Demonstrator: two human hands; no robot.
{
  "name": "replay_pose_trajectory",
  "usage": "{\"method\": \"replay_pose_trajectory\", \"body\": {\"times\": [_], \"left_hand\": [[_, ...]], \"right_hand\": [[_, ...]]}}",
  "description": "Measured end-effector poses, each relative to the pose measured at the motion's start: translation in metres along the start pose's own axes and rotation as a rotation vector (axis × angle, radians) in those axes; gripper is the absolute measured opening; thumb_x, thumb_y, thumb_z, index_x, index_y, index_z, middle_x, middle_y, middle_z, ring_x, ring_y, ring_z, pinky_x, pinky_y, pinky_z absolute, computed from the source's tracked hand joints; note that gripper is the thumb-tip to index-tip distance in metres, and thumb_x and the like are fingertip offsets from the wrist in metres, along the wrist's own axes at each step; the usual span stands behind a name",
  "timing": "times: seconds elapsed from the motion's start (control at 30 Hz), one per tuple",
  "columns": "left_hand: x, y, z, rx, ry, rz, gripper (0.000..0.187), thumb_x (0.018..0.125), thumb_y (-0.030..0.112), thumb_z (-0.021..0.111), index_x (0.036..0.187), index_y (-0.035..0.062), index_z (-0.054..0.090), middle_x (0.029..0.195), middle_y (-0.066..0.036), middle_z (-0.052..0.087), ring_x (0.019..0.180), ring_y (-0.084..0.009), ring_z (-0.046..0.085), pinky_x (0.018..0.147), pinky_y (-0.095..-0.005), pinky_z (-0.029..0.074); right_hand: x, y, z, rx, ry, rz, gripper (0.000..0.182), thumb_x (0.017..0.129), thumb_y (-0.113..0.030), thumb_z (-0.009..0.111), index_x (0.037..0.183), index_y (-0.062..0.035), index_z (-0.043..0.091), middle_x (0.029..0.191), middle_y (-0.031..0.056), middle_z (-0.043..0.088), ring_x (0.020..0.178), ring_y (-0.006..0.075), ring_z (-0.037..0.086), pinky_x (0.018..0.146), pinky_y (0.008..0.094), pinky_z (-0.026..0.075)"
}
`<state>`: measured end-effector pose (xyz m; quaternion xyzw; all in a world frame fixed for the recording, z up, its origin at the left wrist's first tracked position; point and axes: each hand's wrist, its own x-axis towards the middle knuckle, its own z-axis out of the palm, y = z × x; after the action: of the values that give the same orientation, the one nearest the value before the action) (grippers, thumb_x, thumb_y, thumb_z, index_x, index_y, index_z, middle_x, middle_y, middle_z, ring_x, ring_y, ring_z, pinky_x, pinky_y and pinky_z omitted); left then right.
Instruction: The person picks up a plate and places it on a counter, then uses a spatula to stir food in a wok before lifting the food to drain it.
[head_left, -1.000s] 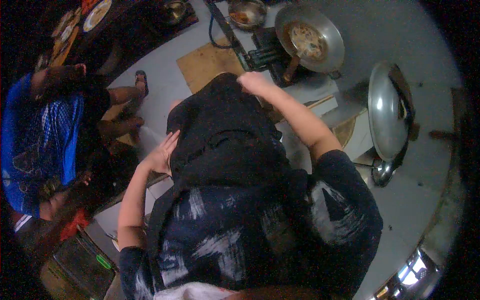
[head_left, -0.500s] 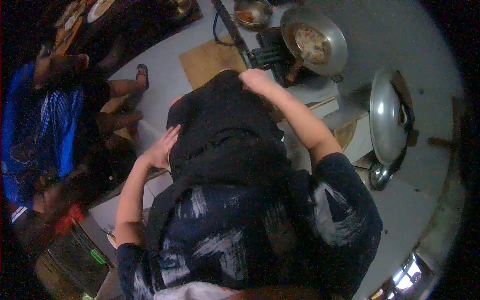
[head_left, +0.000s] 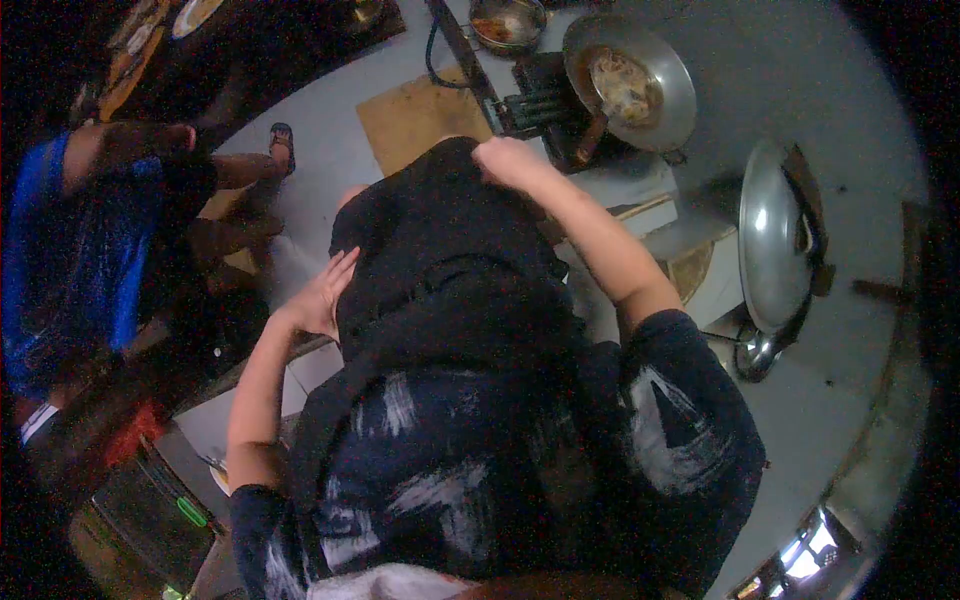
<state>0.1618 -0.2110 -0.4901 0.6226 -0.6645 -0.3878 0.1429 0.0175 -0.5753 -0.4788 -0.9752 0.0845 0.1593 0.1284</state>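
Note:
Black cloth point(head_left: 440, 230) covers my lap and knees. My left hand point(head_left: 325, 300) lies against its left side, fingers stretched out and apart, holding nothing that I can see. At the far right of the cloth, by the knee, my right hand point(head_left: 510, 163) is closed with the fingers curled under; whatever is in it, if anything, is hidden. Beyond that hand, a large metal wok point(head_left: 678, 95) sits over a dark stove point(head_left: 540, 95). Pale food point(head_left: 625, 85) in liquid is inside the wok, and a wooden handle point(head_left: 592, 138) sticks out over its near rim.
A metal bowl point(head_left: 525, 35) with orange-brown bits stands behind the stove. Brown cardboard point(head_left: 410, 115) lies on the floor. To the right is a big metal lid point(head_left: 775, 235). A person in blue point(head_left: 80, 260) is at the left, near a dark box with a green handle point(head_left: 192, 512).
The person in blue has shifted posture, and their foot and arm have moved slightly. The food's look in the wok differs a little. Both my hands stay nearly in place.

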Motion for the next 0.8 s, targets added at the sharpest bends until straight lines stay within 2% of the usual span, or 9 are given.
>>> {"method": "replay_pose_trajectory", "body": {"times": [0.03, 0.1, 0.17, 0.3, 0.37, 0.63, 0.7, 0.73, 0.8], "left_hand": [[0.001, -0.001, 0.002, 0.0, 0.001, 0.001, 0.128, 0.028, 0.028, 0.083, 0.134, 0.0095, 0.014, 0.142, -0.015, 0.005, 0.128, -0.0404, 0.011, 0.103, -0.044, 0.022], [0.002, -0.006, 0.004, 0.088, -0.069, -0.006, 0.147, 0.018, 0.026, 0.083, 0.137, 0.0207, -0.004, 0.142, -0.017, -0.004, 0.129, -0.0397, 0.004, 0.104, -0.0433, 0.018], [0.003, -0.005, 0.006, 0.068, -0.047, 0.007, 0.148, 0.018, 0.025, 0.083, 0.137, 0.0206, -0.004, 0.142, -0.017, -0.004, 0.129, -0.0398, 0.004, 0.104, -0.0435, 0.018], [0.0, -0.009, 0.013, 0.027, 0.016, 0.079, 0.147, 0.018, 0.025, 0.083, 0.137, 0.0192, -0.003, 0.142, -0.017, -0.003, 0.129, -0.0393, 0.004, 0.104, -0.0437, 0.018], [0.002, -0.006, 0.011, 0.041, -0.02, 0.021, 0.148, 0.017, 0.025, 0.083, 0.137, 0.0197, -0.003, 0.142, -0.016, -0.003, 0.129, -0.0395, 0.004, 0.104, -0.0441, 0.018], [-0.002, -0.009, 0.017, 0.047, -0.039, -0.019, 0.147, 0.017, 0.026, 0.083, 0.137, 0.0206, -0.003, 0.142, -0.017, -0.002, 0.129, -0.0393, 0.004, 0.105, -0.044, 0.017], [-0.001, -0.009, 0.016, 0.045, -0.019, 0.016, 0.145, 0.018, 0.026, 0.083, 0.137, 0.0133, 0.002, 0.142, -0.017, -0.001, 0.129, -0.039, 0.005, 0.105, -0.0442, 0.017], [0.0, -0.007, 0.015, 0.045, -0.019, 0.015, 0.145, 0.018, 0.026, 0.083, 0.137, 0.0133, 0.002, 0.142, -0.017, -0.001, 0.129, -0.039, 0.005, 0.105, -0.0442, 0.017], [0.002, 0.001, 0.007, 0.063, -0.066, -0.07, 0.141, 0.019, 0.027, 0.083, 0.135, 0.0054, 0.007, 0.142, -0.017, 0.0, 0.129, -0.0393, 0.006, 0.105, -0.044, 0.017]], "right_hand": [[0.003, -0.002, 0.01, -0.047, -0.028, -0.015, 0.013, 0.071, -0.006, 0.051, 0.076, -0.0014, 0.062, 0.081, 0.0168, 0.062, 0.078, 0.0312, 0.062, 0.065, 0.0405, 0.051], [0.009, 0.001, 0.029, -0.099, -0.048, -0.029, 0.013, 0.071, -0.006, 0.051, 0.076, -0.0012, 0.062, 0.081, 0.0169, 0.062, 0.078, 0.0312, 0.062, 0.065, 0.0406, 0.051], [0.017, 0.006, 0.037, -0.082, 0.049, -0.047, 0.014, 0.071, -0.007, 0.052, 0.078, -0.0007, 0.062, 0.083, 0.0178, 0.062, 0.08, 0.0312, 0.061, 0.066, 0.0406, 0.05], [0.012, 0.004, 0.009, -0.016, -0.073, -0.012, 0.015, 0.071, -0.007, 0.052, 0.08, 0.0003, 0.062, 0.085, 0.0189, 0.062, 0.081, 0.0314, 0.061, 0.067, 0.0409, 0.05], [0.009, 0.001, 0.005, -0.011, -0.087, -0.023, 0.015, 0.07, -0.007, 0.052, 0.08, 0.0, 0.062, 0.085, 0.0185, 0.062, 0.081, 0.0319, 0.061, 0.068, 0.0411, 0.05], [0.02, 0.004, 0.029, -0.009, -0.094, -0.037, 0.014, 0.067, -0.007, 0.058, 0.079, -0.0018, 0.062, 0.085, 0.0165, 0.062, 0.081, 0.0327, 0.061, 0.068, 0.0414, 0.05], [0.017, 0.005, 0.011, 0.003, -0.094, -0.061, 0.014, 0.067, -0.007, 0.059, 0.079, -0.0019, 0.062, 0.085, 0.0167, 0.062, 0.081, 0.0326, 0.061, 0.068, 0.0412, 0.05], [0.015, 0.006, 0.005, 0.016, -0.095, -0.086, 0.015, 0.066, -0.008, 0.059, 0.079, -0.0019, 0.062, 0.085, 0.0168, 0.062, 0.08, 0.0325, 0.061, 0.068, 0.0411, 0.05], [0.018, 0.005, 0.019, -0.019, -0.09, -0.061, 0.016, 0.065, -0.011, 0.062, 0.08, -0.0045, 0.062, 0.083, 0.0153, 0.062, 0.08, 0.0315, 0.06, 0.067, 0.0413, 0.049]]}}
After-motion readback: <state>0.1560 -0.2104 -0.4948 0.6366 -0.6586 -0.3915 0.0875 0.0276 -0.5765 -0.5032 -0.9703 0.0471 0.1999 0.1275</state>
